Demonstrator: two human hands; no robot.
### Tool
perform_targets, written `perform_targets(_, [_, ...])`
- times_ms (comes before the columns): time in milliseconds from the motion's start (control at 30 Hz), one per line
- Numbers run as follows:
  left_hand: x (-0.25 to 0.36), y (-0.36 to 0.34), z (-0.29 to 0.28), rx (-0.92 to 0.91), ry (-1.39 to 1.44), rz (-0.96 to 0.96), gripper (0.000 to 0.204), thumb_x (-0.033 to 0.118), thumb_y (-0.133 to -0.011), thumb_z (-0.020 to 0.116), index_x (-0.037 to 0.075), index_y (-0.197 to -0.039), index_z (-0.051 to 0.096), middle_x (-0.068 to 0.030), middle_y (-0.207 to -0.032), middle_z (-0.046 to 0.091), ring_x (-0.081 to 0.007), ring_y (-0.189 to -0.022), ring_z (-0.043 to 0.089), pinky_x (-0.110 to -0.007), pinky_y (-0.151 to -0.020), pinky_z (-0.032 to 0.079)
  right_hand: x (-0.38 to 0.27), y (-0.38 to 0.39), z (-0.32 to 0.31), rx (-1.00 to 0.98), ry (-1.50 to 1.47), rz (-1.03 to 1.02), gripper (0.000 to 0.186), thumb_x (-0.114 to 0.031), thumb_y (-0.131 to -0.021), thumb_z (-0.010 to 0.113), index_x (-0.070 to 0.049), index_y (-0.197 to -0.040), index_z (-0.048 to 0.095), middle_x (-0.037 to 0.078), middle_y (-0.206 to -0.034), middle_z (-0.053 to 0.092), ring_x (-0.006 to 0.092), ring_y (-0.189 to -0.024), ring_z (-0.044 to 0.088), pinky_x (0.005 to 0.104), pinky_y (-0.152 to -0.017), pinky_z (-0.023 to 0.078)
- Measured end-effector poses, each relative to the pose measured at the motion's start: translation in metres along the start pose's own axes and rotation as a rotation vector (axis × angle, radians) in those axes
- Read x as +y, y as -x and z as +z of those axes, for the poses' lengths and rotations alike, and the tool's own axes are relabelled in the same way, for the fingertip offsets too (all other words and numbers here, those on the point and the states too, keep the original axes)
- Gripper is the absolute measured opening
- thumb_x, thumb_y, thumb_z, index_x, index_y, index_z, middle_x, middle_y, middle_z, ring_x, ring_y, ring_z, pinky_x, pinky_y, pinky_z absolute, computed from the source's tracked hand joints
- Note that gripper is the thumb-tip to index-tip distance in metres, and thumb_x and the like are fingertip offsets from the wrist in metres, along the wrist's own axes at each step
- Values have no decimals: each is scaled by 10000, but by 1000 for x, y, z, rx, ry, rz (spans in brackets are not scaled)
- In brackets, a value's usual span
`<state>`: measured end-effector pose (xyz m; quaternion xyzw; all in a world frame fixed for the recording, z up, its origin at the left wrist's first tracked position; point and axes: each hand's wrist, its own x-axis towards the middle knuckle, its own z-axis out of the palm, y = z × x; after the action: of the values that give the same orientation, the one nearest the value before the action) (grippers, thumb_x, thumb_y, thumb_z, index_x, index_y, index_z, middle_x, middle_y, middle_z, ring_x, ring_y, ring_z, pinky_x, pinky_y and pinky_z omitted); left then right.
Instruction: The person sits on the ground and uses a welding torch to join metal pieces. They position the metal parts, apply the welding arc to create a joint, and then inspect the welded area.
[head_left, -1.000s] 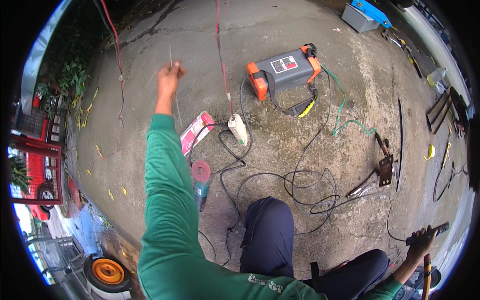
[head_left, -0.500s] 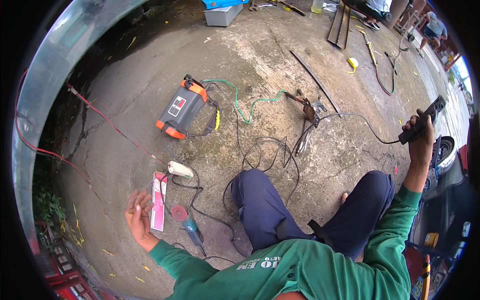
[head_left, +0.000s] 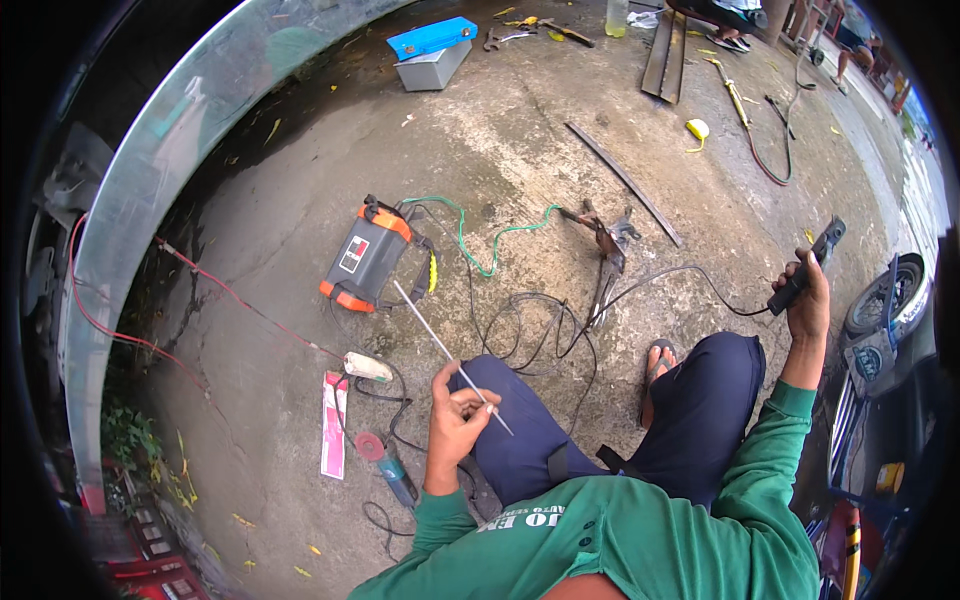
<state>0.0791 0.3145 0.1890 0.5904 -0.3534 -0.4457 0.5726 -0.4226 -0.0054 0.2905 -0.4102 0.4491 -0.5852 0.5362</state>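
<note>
Left hand (head_left: 458, 422) has moved inward beside the navy-trousered left knee (head_left: 522, 402), fingers pinching a thin grey metal rod (head_left: 430, 328); right hand (head_left: 811, 300) grips a black oblong cabled holder (head_left: 824, 247); both parts held, well apart

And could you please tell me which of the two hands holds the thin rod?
The left hand, which pinches the thin rod; the right hand instead grips a black tool.

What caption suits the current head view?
Left hand pinching a thin rod, right hand gripping a black cabled tool, with an orange-and-grey machine on the concrete.
</note>
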Motion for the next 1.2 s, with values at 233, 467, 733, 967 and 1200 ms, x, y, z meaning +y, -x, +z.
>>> perform_targets(233, [14, -146, 28, 61, 63, 112, 1211, -135, -908, 675, 258, -1718, -135, -210, -1049, 759, -285, -946, 774, -400, -813, 644, 52, -6, -33, 61, -93, 158, 464, -442, -1021, 713, -57, -1263, 620, 40, -876, 647, 188, -750, 652, 363, -715, 559])
perform_targets(467, [61, -208, 72, -81, 204, 150, 442, 105, -1053, 644, 30, -1444, 451, -153, -1061, 753, -265, -986, 766, -379, -864, 640, 72, 4, -63, 113, -90, 150, 447, -370, -1027, 718, -43, -1307, 601, 46, -876, 645, 187, -764, 660, 365, -712, 579])
perform_targets(733, [-20, -278, 78, 29, -58, -98, 223, 171, -1073, 637, 41, -1245, 578, -93, -901, 706, -248, -851, 774, -341, -685, 640, 101, 24, -96, 181, 489, 231, 598, -171, -799, 884, 0, -1285, 581, -6, -913, 589, 117, -822, 585, 283, -740, 475])
perform_targets(967, [-82, -253, 112, 9, -143, -369, 211, 184, -1072, 640, -3, -1133, 715, -64, -875, 673, -192, -808, 701, -328, -713, 589, 128, 31, -106, 378, 1097, 206, 448, -266, -758, 894, -16, -1029, 639, 77, -804, 639, 198, -732, 596, 378, -702, 501])
perform_targets(1200, [-56, -271, 176, -291, -528, -15, 252, 120, -1032, 697, -59, -1194, 769, -31, -930, 657, -116, -797, 594, -287, -702, 495, 209, -46, -207, 304, 1755, 613, 355, -232, -817, 690, -30, -1106, 736, 244, -1087, 774, 444, -1035, 746, 526, -921, 595])
